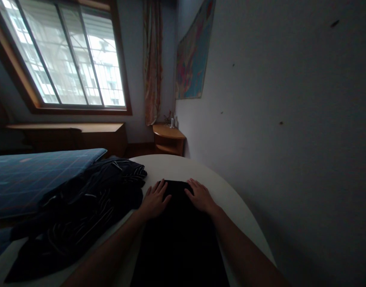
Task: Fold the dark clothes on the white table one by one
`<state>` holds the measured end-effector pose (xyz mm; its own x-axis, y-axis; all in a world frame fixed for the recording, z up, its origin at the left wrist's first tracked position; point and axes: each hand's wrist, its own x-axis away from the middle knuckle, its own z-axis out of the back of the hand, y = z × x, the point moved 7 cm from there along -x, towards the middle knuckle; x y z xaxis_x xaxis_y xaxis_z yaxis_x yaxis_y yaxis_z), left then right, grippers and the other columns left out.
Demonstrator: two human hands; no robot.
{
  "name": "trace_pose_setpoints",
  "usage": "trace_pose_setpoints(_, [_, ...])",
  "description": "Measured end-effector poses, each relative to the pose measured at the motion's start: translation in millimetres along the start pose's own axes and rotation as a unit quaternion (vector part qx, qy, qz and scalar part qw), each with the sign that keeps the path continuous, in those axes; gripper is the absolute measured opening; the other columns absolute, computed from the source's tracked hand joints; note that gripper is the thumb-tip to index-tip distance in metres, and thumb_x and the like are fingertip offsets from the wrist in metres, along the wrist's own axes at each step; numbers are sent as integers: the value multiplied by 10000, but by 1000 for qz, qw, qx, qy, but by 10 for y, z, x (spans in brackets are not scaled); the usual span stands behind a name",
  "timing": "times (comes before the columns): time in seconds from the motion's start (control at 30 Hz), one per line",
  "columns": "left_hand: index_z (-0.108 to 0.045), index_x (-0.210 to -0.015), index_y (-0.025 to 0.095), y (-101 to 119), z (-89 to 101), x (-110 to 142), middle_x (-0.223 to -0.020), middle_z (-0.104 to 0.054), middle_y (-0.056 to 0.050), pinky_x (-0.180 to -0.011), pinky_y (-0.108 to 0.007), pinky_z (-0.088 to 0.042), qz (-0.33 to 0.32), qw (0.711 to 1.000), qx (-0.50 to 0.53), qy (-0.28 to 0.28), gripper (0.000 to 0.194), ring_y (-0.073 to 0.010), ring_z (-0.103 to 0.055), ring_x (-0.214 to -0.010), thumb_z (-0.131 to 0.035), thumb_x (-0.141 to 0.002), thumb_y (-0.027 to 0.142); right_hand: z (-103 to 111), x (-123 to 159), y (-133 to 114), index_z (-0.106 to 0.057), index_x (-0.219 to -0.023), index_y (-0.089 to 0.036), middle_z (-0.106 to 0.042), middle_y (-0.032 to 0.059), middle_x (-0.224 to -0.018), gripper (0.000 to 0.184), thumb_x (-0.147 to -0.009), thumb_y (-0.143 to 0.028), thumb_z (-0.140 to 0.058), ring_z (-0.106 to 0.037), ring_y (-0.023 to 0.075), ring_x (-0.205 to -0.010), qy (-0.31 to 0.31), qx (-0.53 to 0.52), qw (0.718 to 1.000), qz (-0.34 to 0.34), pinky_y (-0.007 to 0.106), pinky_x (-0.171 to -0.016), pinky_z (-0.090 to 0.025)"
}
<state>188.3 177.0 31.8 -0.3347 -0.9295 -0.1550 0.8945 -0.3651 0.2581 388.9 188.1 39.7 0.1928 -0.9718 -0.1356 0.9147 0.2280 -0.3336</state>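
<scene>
A long black cloth, perhaps a folded garment, lies flat on a round white table and runs toward me out of the bottom of the view. My left hand rests on its far left corner, fingers spread and stretched forward. On the far right corner lies my right hand, also flat with fingers apart. Neither hand grips the cloth. To the left, a heap of dark clothes with thin white stripes spreads over the table's edge; what the pile is made of is hard to tell in the dim light.
Beside the pile is a blue checked mattress. A plain wall stands close on the right. Beyond the table are a small wooden corner cabinet, a long wooden desk and a window with a curtain.
</scene>
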Motion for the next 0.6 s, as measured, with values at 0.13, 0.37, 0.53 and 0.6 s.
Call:
trace_pose_setpoints(0.13, [-334, -1511, 59, -156, 18, -109, -1541, -386, -221, -1185, -493, -214, 24, 996, 72, 43, 627, -316, -303, -1461, -412, -982, 386, 22, -73, 130, -500, -1428, -130, -503, 142, -1474, 547, -975, -426, -422, -410, 257, -1397, 46, -29, 998, 20, 422, -1180, -263])
trace_pose_setpoints(0.37, [-492, -1401, 138, -429, 78, -272, -1358, -600, -158, -1117, -440, -384, 41, 934, 342, 92, 668, -289, -548, -1281, -665, -765, 245, 60, -136, 376, -588, -1329, -130, -609, 164, -1345, 557, -844, -400, -639, -545, 274, -1264, 105, -107, 989, 8, 430, -1093, -397])
trace_pose_setpoints(0.53, [-533, -1359, 152, -464, 78, -309, -1235, -668, -134, -880, -425, -561, 69, 866, 491, 61, 656, -268, -691, -1031, -692, -733, 264, 97, -152, 439, -690, -1146, -153, -703, 158, -1153, 462, -780, -434, -719, -619, 308, -1136, 105, -99, 989, -39, 467, -1034, -431])
trace_pose_setpoints(0.6, [-583, -1305, 152, -439, 99, -322, -1144, -716, -114, -846, -416, -573, 72, 850, 520, 45, 625, -263, -709, -974, -719, -704, 257, 124, -139, 432, -681, -1113, -173, -714, 134, -1093, 434, -764, -425, -733, -646, 290, -1069, 93, -135, 986, -39, 451, -990, -462])
